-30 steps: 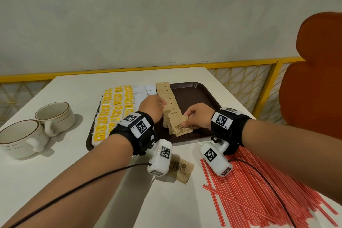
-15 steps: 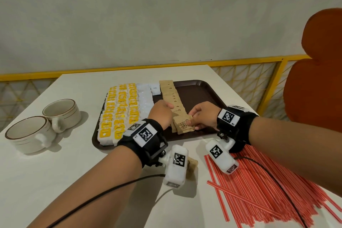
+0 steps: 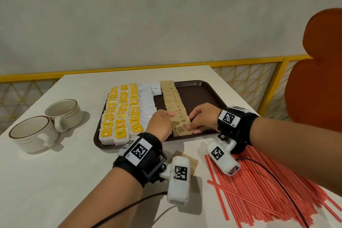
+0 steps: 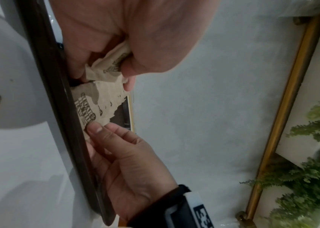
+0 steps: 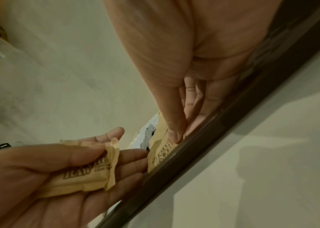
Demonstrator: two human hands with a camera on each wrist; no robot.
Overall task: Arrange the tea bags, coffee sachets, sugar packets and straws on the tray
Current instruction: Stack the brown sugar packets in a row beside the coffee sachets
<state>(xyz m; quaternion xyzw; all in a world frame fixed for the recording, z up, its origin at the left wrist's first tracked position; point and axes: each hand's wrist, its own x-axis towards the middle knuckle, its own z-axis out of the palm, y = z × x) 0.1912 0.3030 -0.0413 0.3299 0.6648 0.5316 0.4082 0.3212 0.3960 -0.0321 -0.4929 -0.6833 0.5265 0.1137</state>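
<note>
Brown paper fills both of your hands. Your left hand (image 3: 160,123), at the centre of the head view, has its fingers curled around a crumpled brown sugar packet (image 5: 88,171); the right wrist view shows the thumb lying across its top and the fingers cupped beneath it, half closed. Your right hand (image 3: 203,120) lies just right of it with fingers mostly straight, and its thumb (image 4: 96,128) presses the front sugar packet (image 3: 181,129) down on the dark brown tray (image 3: 201,92) at its near edge. That packet closes a long overlapping row of brown packets (image 3: 171,98) running toward the upper middle of the frame.

Left of the row lie white coffee sachets (image 3: 147,102), then three columns of yellow-labelled tea bags (image 3: 121,113), all on the tray. Red straws (image 3: 259,187) spread over the white table (image 3: 55,172) at the lower right. One more brown packet (image 3: 193,164) lies on the table below the tray, largely hidden behind your left wrist camera. Two white cups (image 3: 46,124) stand touching at the left.

From the head view your left fingers are hidden behind the back of the hand, so the held packet does not show there. In the left wrist view the print on both packets is only partly legible, and the tray appears as a dark rim seen edge-on.
</note>
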